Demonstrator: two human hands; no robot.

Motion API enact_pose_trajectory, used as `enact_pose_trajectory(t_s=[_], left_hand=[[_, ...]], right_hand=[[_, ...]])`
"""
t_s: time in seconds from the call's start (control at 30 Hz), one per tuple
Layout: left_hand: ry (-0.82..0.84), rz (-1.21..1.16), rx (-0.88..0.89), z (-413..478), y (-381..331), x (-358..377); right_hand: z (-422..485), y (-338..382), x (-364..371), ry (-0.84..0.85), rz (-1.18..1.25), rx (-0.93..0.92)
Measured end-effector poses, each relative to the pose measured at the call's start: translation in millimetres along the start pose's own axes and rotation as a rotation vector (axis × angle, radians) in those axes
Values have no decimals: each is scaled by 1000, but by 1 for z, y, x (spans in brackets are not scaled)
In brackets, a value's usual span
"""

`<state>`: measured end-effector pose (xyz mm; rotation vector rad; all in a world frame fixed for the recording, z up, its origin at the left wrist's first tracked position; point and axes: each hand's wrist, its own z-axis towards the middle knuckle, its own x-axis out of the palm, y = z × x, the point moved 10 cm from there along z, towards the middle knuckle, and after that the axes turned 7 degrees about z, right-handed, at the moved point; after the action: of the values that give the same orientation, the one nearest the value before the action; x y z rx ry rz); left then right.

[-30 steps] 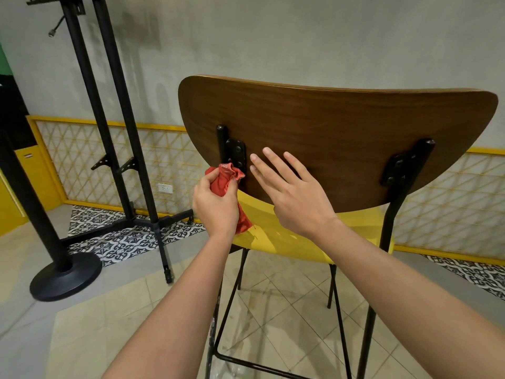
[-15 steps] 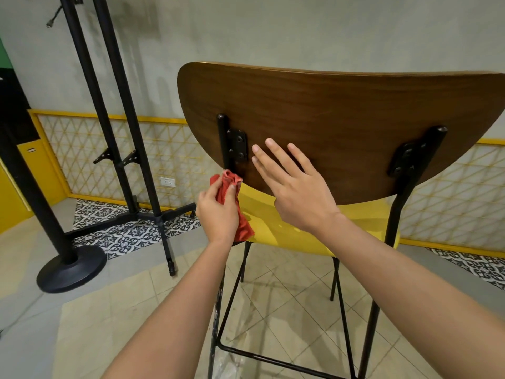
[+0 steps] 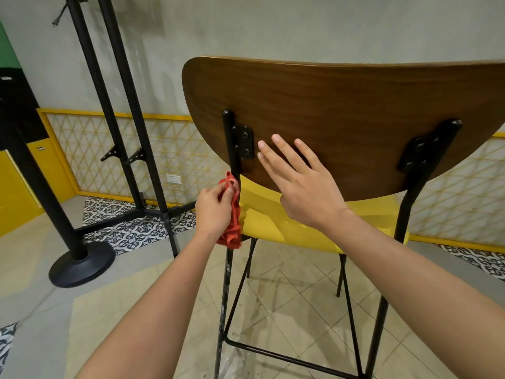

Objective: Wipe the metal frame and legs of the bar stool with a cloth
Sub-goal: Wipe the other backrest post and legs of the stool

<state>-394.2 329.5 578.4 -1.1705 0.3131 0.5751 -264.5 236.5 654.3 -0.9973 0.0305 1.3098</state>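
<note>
The bar stool stands in front of me, seen from behind: a brown wooden backrest, a yellow seat and a black metal frame. My left hand grips a red cloth against the frame's left upright, at seat height just below the backrest. My right hand lies flat with straight fingers on the back of the backrest, beside the left mounting bracket. The right upright and the lower footrest bar are in view.
A black two-pole stand with floor feet rises at the left. Left of it is a black post on a round base. A yellow-framed lattice panel lines the grey wall. The floor is tiled.
My left hand has slid the red cloth down the left upright, from beside the bracket to seat height. The right hand has stayed flat on the backrest.
</note>
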Motion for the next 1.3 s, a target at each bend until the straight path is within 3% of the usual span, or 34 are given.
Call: enact_pose_trajectory(t_s=[0.13,0.3,0.5,0.63,0.83,1.03,1.2,1.3], left_hand=[[-28,-200,-30,0,-12,-4],[65,-75,-48,-1,2,5],[-349,-236,85,-6,-54,-39],[-466,-241,65,-11,-58,-40],[-372,-100,-15,-16,-31,-19],[-415,-138,-11,-22,-29,-15],[-312,-71,-100,-21,-6,-1],[-267,-109,-61,-17,-10,-4]], right_hand=[[-1,0,-1,-7,2,7],[0,1,-1,-1,7,7],[-3,0,-2,-3,-6,3],[-3,-1,-4,3,-4,-12],[0,0,0,44,-22,-19],[-1,1,-2,22,-20,-16],[-7,2,-4,-8,17,-67],[-11,0,-2,-8,10,-84]])
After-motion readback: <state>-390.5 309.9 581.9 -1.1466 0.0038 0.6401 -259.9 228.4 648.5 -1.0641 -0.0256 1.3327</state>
